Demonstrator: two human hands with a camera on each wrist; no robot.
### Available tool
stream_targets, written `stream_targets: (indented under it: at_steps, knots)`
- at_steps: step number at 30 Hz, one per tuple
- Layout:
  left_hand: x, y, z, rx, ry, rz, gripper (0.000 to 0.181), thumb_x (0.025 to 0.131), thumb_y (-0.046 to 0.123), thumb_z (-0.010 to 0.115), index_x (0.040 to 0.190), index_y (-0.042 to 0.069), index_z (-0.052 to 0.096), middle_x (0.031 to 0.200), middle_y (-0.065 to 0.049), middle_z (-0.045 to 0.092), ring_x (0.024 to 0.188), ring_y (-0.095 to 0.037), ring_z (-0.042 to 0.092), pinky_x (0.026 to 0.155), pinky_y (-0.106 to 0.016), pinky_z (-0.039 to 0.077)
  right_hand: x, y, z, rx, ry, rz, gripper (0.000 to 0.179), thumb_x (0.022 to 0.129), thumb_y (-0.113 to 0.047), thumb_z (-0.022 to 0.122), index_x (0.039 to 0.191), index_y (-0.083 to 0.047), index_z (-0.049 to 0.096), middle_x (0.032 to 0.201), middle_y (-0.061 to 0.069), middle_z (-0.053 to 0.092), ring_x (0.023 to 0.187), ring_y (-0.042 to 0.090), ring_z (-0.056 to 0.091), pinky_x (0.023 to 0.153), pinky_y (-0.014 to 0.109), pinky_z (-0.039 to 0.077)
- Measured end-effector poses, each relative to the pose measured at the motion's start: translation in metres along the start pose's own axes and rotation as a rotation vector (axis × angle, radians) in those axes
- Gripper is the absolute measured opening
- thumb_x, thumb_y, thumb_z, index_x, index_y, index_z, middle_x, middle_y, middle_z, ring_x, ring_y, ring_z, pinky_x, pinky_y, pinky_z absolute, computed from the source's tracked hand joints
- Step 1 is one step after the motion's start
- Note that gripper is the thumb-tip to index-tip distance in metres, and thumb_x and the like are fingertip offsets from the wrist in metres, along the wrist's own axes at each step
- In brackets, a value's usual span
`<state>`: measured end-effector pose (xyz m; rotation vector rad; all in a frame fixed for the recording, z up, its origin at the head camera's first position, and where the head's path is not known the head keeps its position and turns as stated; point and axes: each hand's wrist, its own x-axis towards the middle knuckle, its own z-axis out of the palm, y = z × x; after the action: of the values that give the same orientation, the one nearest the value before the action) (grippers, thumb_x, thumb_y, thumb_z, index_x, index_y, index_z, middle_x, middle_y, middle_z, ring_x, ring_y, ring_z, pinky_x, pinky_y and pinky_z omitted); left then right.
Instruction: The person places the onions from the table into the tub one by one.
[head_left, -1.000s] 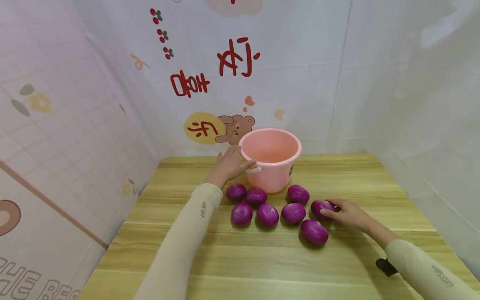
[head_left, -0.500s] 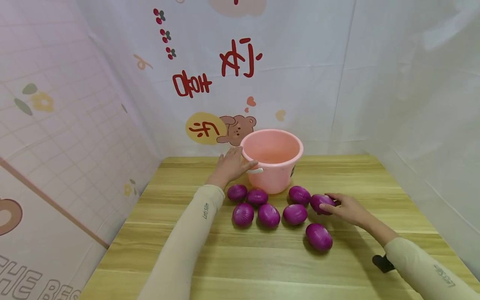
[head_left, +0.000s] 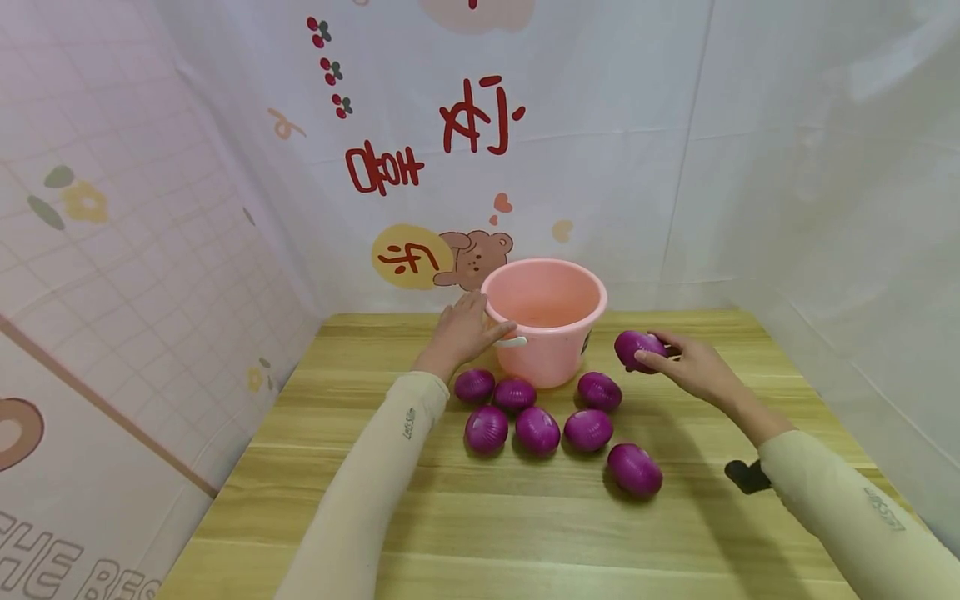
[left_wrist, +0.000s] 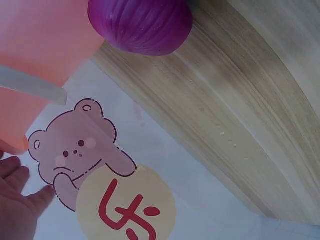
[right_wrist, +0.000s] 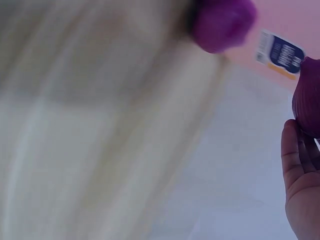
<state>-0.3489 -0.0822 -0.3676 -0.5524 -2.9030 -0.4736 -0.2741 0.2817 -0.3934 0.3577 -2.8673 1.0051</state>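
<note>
My right hand [head_left: 701, 367] holds a purple onion [head_left: 639, 352] between thumb and fingers, lifted above the table to the right of the pink bucket [head_left: 540, 354]. In the right wrist view the held onion [right_wrist: 310, 100] is cut off at the right edge, with fingers [right_wrist: 290, 150] against it. My left hand [head_left: 459, 333] touches the left side of the bucket's rim, fingers extended and thumb toward the front. Several purple onions lie before the bucket, among them an onion [head_left: 635, 471] nearest me and an onion [head_left: 599, 392] to the bucket's right front.
The bucket stands toward the back of the wooden table [head_left: 480, 533], its white handle [head_left: 512, 342] hanging at the rim. A white printed curtain [head_left: 600, 167] closes off the back and sides. A dark object [head_left: 746, 477] shows beside my right sleeve.
My right hand has raised its onion off the table, moving it up and back. The front onion shifted slightly toward me earlier. My left hand stays at the bucket.
</note>
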Motion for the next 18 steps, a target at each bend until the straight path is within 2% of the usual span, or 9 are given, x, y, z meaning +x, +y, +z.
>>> stream_targets:
  at_steps: [6, 12, 18]
  knots:
    - [-0.001, 0.002, -0.001, 0.062, 0.031, 0.106, 0.076, 0.086, 0.064, 0.037, 0.135, 0.006, 0.040, 0.143, -0.011, 0.031, 0.131, -0.025, 0.026, 0.106, -0.040, 0.020, 0.022, -0.023, -0.018, 0.051, 0.063, -0.017, 0.058, 0.084, -0.050, 0.056, 0.126, -0.010, 0.051, 0.108, 0.014, 0.058, 0.095, 0.027, 0.055, 0.064, 0.035, 0.046]
    - [-0.004, 0.003, 0.004, 0.015, 0.077, 0.144, 0.067, 0.088, 0.058, 0.041, 0.129, 0.006, 0.047, 0.138, -0.010, 0.039, 0.127, -0.024, 0.033, 0.104, -0.037, 0.026, 0.038, -0.044, -0.027, 0.018, 0.095, 0.002, 0.065, 0.080, -0.059, 0.055, 0.125, -0.013, 0.051, 0.109, 0.013, 0.058, 0.095, 0.026, 0.055, 0.067, 0.037, 0.047]
    - [-0.005, 0.001, 0.012, -0.040, 0.140, 0.155, 0.066, 0.088, 0.058, 0.042, 0.126, 0.006, 0.050, 0.134, -0.009, 0.043, 0.124, -0.022, 0.038, 0.100, -0.037, 0.032, 0.053, -0.060, -0.026, 0.025, 0.100, 0.010, 0.059, 0.077, -0.065, 0.053, 0.113, -0.018, 0.055, 0.099, 0.009, 0.061, 0.085, 0.023, 0.055, 0.066, 0.037, 0.044]
